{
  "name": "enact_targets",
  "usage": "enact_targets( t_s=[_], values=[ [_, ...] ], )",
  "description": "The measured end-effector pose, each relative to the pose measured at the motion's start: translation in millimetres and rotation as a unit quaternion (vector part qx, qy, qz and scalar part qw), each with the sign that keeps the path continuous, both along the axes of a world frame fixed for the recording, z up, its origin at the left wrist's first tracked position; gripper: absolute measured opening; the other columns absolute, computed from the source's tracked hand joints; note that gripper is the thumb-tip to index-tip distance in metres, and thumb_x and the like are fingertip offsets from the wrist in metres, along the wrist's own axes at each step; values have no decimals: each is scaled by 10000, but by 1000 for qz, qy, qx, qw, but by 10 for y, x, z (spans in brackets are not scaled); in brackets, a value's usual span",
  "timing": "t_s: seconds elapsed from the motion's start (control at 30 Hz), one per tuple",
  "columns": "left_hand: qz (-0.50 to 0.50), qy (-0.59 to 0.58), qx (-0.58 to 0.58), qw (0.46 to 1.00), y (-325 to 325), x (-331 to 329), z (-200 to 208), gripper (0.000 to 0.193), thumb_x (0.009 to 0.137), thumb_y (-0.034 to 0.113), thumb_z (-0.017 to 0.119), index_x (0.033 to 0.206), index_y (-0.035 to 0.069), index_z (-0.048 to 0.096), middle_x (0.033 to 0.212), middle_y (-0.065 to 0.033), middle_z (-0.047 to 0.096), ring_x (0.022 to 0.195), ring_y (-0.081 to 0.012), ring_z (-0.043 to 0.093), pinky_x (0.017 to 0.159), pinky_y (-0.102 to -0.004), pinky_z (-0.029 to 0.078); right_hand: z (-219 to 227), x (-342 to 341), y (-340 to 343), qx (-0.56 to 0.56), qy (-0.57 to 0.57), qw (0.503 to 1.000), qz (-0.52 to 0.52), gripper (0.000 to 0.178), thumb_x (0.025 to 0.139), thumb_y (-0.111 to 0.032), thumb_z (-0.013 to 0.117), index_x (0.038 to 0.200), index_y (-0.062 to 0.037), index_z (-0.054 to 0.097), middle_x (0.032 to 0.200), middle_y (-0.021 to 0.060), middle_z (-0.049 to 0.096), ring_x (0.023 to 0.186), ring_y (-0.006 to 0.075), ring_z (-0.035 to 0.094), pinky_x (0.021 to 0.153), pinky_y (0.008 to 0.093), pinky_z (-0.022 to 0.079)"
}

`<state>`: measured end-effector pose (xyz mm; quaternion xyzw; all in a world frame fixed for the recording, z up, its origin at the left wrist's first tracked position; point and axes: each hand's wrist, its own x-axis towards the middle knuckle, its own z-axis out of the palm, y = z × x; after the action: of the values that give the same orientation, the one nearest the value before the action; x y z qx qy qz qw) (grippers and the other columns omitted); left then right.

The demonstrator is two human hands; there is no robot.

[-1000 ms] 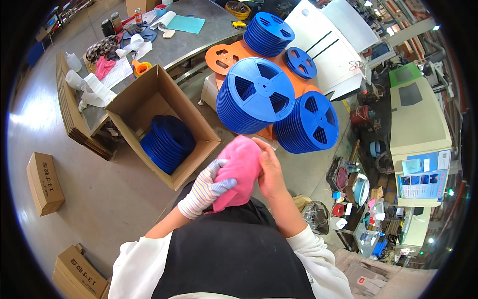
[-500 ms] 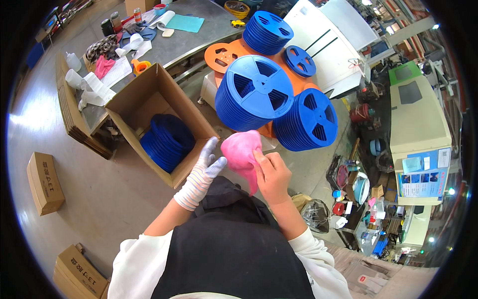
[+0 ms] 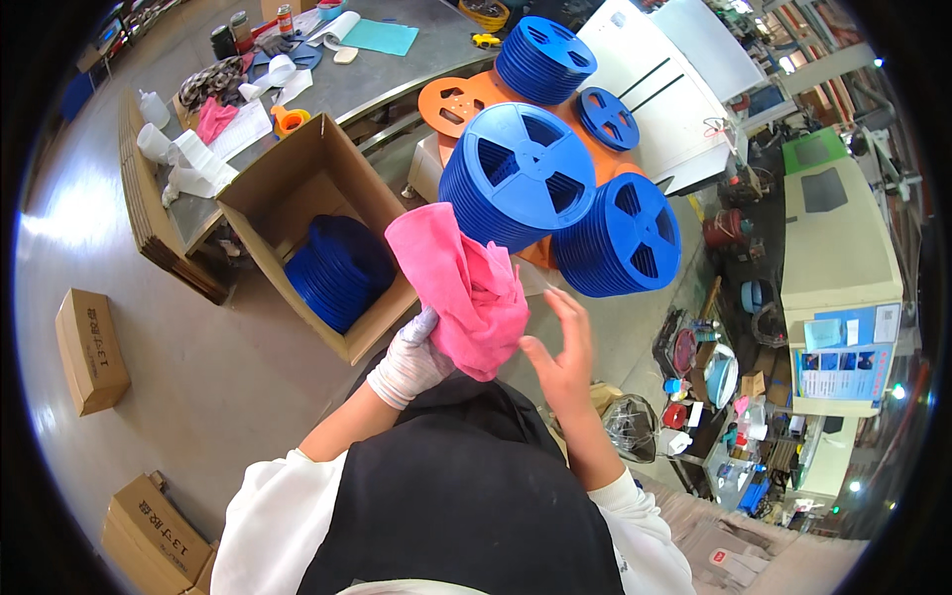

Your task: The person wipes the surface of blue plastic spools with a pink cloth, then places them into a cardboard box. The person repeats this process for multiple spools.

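Observation:
A bunched pink cloth (image 3: 466, 297) is held up in front of my body. My left hand (image 3: 415, 359), in a pale striped glove, grips its lower left side, and the cloth hides part of the fingers. My bare right hand (image 3: 563, 352) is just right of the cloth, thumb and fingers spread, holding nothing. Beyond the cloth rises a tall stack of blue reels (image 3: 531, 164). Left of it an open cardboard box (image 3: 288, 164) holds more blue reels (image 3: 339, 273).
Further blue reel stacks (image 3: 620, 233) and an orange reel (image 3: 451, 104) stand at the far side. A metal table (image 3: 397, 74) carries cloths, paper and cans. Flattened cardboard (image 3: 159, 218) leans at the left; closed cartons (image 3: 91, 352) sit on the floor. Cluttered shelving (image 3: 719, 426) lies right.
The pink cloth has passed from my right hand into my left and now hangs more spread out. My right hand has let go and opened beside it.

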<state>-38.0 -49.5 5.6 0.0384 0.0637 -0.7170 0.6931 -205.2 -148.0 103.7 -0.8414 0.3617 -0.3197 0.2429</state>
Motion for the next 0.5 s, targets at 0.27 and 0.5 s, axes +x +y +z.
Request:
enact_targets(
  t_s=[0.27, 0.5],
  values=[
    [44, -102, -15, 994, -43, 3, 67, 769, 889, 381, 712, 1500, 80, 356, 1498, -87, 459, 1394, -261, 413, 1194, -441, 272, -52, 145, 57, -46, 36, 998, -6, 286, 763, -137, 785, 1019, -29, 715, 791, 103, 580, 726, 293, 582, 656, 380, 470],
    [107, -42, -55, 992, -200, 59, -173, 713, 861, 329, 746, 1435, 57, 423, 1433, -92, 506, 1345, -258, 453, 1168, -406, 309, 236, 465, 492, -114, 143, 907, 379, 398, 820, -251, 726, 1191, -117, 677, 723, 24, 494, 693, 230, 567, 660, 354, 482]
  ],
)
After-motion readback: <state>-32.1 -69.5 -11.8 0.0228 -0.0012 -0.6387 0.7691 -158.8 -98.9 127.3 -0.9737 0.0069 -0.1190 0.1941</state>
